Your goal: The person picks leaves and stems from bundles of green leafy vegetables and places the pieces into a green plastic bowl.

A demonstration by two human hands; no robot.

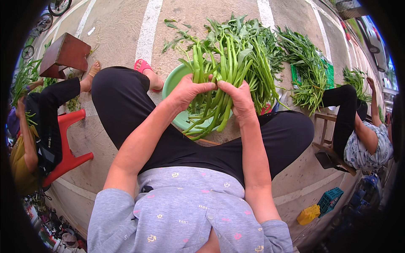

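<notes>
My left hand (pixel 186 91) and my right hand (pixel 238 98) meet over a light green plastic basin (pixel 171 83), thumbs nearly touching. Between them is a bunch of water spinach (pixel 228 60) with long pale-green stems. Both hands are closed around its stems, whose lower ends hang over the basin. The leafy tops point away from me. Beyond and to the right of my hands, a larger heap of leafy stems (pixel 262 69) covers the basin's far right side. Much of the basin's inside is hidden by the greens.
Another pile of greens (pixel 307 69) lies on a green bag (pixel 329 74) at right. A seated person (pixel 367 136) is beyond it. At left are a red plastic stool (pixel 65 139), a brown wooden stool (pixel 65 55) and another person holding greens. A teal crate (pixel 330 200) and yellow bag (pixel 308 215) stand lower right.
</notes>
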